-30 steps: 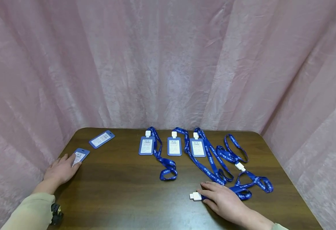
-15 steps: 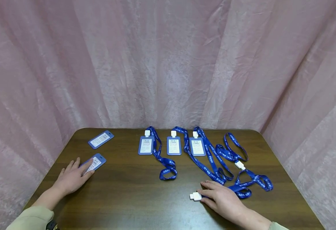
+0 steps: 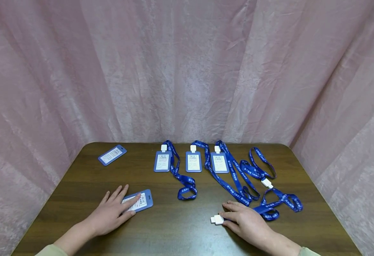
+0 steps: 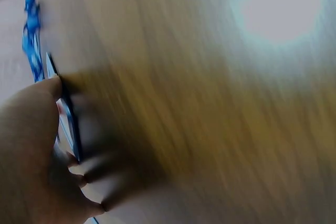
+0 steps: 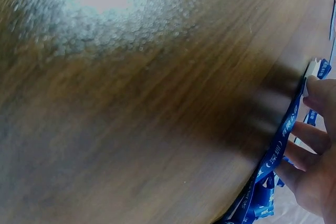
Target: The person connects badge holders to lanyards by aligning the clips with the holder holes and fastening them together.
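In the head view, my left hand (image 3: 110, 212) holds a blue-framed ID badge (image 3: 147, 200) at the left front of the table, index finger across its face and thumb along the near edge. The left wrist view shows that badge (image 4: 71, 124) edge-on, close over the wood. My right hand (image 3: 246, 219) grips a blue lanyard right behind its white plastic clip (image 3: 218, 219), which points left. Its printed strap (image 5: 283, 132) runs under the fingers in the right wrist view. Beyond that hand lies the rest of the strap (image 3: 271, 209), in loops.
A loose ID badge (image 3: 112, 155) lies at the back left. Three badges clipped to lanyards, such as the middle one (image 3: 193, 162), stand in a row along the back. Another lanyard with a white clip (image 3: 267, 183) lies at the right. Pink curtains (image 3: 180, 71) enclose the wooden table (image 3: 87, 181).
The left hand has moved right and toward the front edge, taking the badge with it from the left side of the table. The right hand stays put on its lanyard.
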